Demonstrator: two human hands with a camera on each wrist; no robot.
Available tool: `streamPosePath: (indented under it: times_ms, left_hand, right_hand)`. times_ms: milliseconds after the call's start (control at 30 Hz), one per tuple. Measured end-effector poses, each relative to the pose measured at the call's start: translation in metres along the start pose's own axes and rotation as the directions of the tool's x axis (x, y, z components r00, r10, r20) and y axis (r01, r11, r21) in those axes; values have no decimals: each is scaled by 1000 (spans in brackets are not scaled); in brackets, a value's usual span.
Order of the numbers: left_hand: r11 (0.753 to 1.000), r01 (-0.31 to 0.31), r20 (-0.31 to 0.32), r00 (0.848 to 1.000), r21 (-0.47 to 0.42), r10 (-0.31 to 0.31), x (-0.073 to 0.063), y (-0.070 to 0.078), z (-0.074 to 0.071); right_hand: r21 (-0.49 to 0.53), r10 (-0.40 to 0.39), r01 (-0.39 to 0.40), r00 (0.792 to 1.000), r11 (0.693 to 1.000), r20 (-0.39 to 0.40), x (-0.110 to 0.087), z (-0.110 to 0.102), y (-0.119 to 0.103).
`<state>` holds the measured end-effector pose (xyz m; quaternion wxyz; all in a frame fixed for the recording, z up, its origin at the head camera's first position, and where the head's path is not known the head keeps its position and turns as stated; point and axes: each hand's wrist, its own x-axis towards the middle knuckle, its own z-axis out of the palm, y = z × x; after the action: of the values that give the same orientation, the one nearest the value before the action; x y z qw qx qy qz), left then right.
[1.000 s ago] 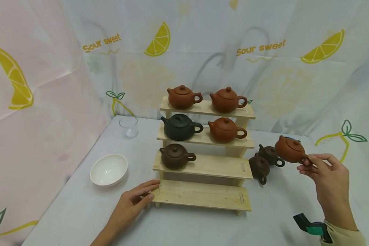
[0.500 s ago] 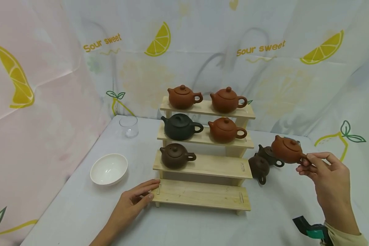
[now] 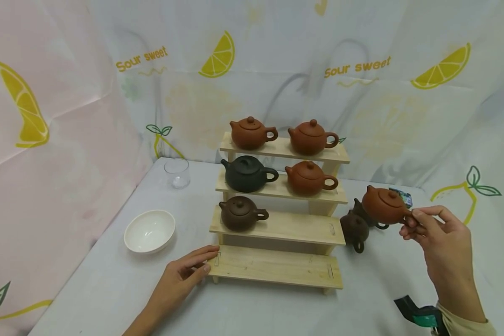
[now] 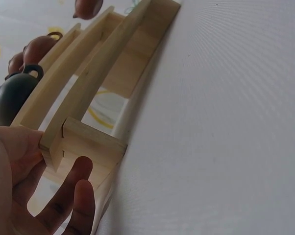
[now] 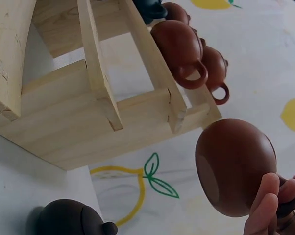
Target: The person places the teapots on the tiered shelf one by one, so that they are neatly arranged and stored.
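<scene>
My right hand (image 3: 443,242) pinches a reddish-brown teapot (image 3: 384,205) by its handle, held up right of the wooden stepped stand (image 3: 273,266). In the right wrist view, the underside of this teapot (image 5: 235,166) shows. My left hand (image 3: 180,280) grips the left end of the lowest step, thumb at its front corner and fingers along its side. Two reddish teapots stand on the top step; a black teapot (image 3: 248,173) and a reddish teapot (image 3: 308,178) share the second. A dark brown teapot (image 3: 240,214) sits at the left of the third step.
Two dark teapots, the nearer teapot (image 3: 354,231) in front of the other, stand on the white table right of the stand. To its left are a white bowl (image 3: 150,232) and a clear glass (image 3: 178,173). Behind hangs a lemon-print cloth (image 3: 277,84).
My right hand has carried the reddish teapot a little to the left, so it now overlaps the rear dark teapot more. My left hand stays at the stand's end.
</scene>
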<state>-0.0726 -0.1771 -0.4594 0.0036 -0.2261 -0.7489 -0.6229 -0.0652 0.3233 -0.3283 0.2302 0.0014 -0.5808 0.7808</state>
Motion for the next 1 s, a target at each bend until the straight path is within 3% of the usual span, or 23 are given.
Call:
streamPosePath:
  times_ms: [233,500,767,1000]
  left_hand:
    - [1000,9,-4,1000,9,-9,0,1,0]
    - [1000,5,1,1000,14,-5,0,-1,-1]
    - [1000,5,-1,1000,15,-5,-1,-2,-1]
    - [1000,-16,5,1000,9,16,0,-2,-1]
  right_hand:
    - [-54,24,-23,1000,998,15,-1,7,-5]
    - [-127,27,-15,995,992,97,-4,15,-10]
    - [-42,-19,29,973,999,229,-3,27,-12]
    - [-75,-9,31,960,997,279,-7,36,-11]
